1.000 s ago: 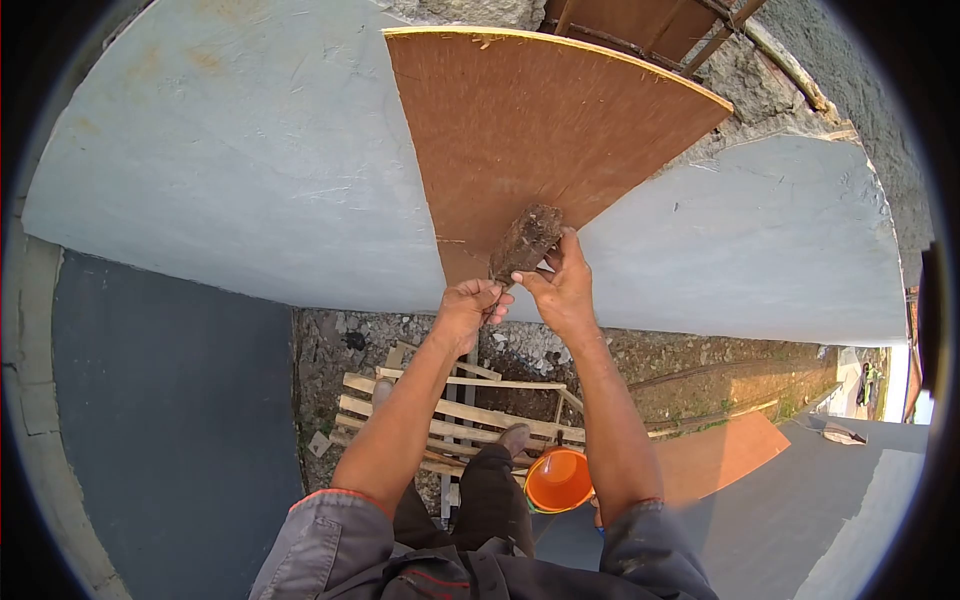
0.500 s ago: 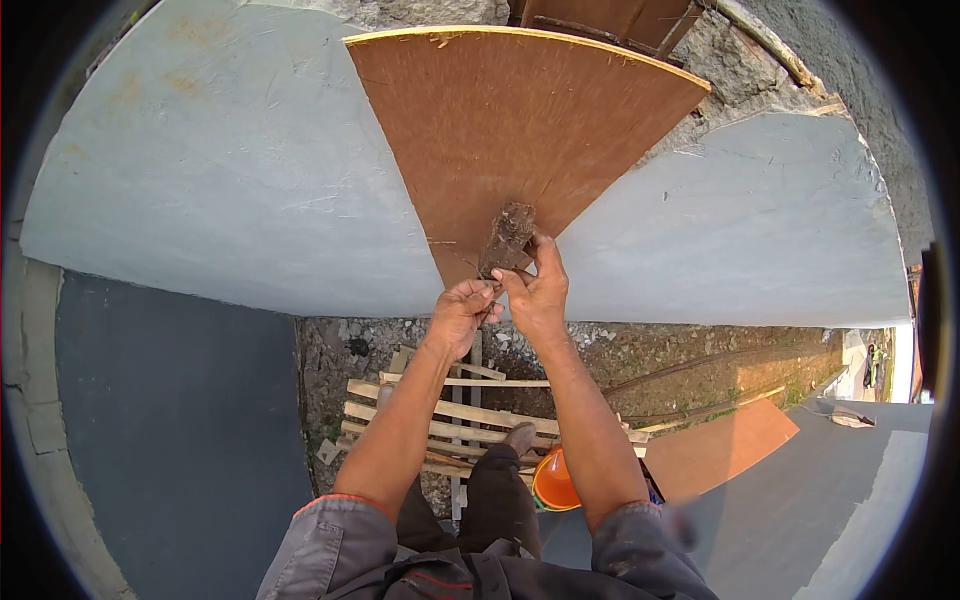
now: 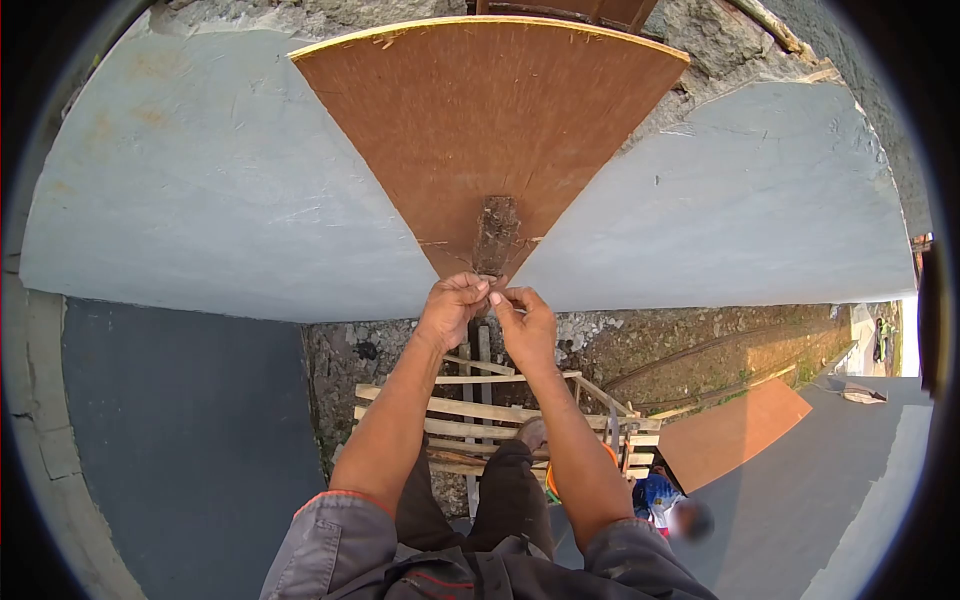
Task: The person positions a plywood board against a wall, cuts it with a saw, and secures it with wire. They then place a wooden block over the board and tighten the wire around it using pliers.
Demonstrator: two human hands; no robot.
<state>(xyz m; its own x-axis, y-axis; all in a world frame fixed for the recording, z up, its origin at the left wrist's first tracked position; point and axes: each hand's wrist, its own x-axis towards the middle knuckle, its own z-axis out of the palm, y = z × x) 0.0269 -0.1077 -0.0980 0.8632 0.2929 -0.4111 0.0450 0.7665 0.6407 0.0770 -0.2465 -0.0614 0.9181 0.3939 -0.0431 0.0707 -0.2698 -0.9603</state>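
While two grey panels (image 3: 220,190) take up most of the far side, a brown board (image 3: 470,110) sits between them, wide at the far edge and narrow toward the body. Slats (image 3: 470,406) lie lower down, beyond the board's near edge, over rough ground.

Left hand (image 3: 453,308) and right hand (image 3: 526,325) meet at the board's narrow end, tips side by side. Fingers closed in a pinch on both; can't tell what, if anything, is between them. Step in hand reads as two-handed fine work at the block's near end, neither palm wrapped round it. Next move, my judgement: steady pinch, small finger motion, no sideways pull that could swing the block off line.

Block (image 3: 497,235) is dark, rough, against the narrow part of the board, just beyond the fingertips. Long axis runs away from the body, near enough along the board's midline; far end points at the wide edge, near end at the fingers. Can't tell if it rests flat or hangs slightly clear. Contact between fingertips and near end: too small to call.
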